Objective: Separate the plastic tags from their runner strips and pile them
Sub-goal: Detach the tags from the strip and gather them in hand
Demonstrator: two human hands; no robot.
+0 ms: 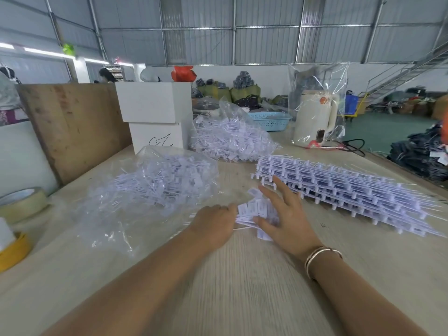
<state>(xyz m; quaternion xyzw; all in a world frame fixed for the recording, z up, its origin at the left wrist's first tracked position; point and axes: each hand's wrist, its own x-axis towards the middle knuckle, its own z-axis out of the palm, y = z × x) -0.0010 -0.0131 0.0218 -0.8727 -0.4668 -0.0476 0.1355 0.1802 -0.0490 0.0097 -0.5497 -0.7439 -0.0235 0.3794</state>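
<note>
We see a small bunch of tags (254,210) on the table (242,287) between both hands — the left hand (213,225) curls round its thin stems, the right hand (284,218) rests on it with spread fingers (thumb under). The runner strips (339,185) lie just behind.

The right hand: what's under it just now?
A small bunch of loose white tags lies under the right hand, fanned toward the left hand. How many tags lie beneath the palm is hidden.

Left hand (214,223) grips a small bundle of white plastic tags (254,212) on the pale wooden worktop (242,287). Right hand (283,215) rests spread on it.
</note>
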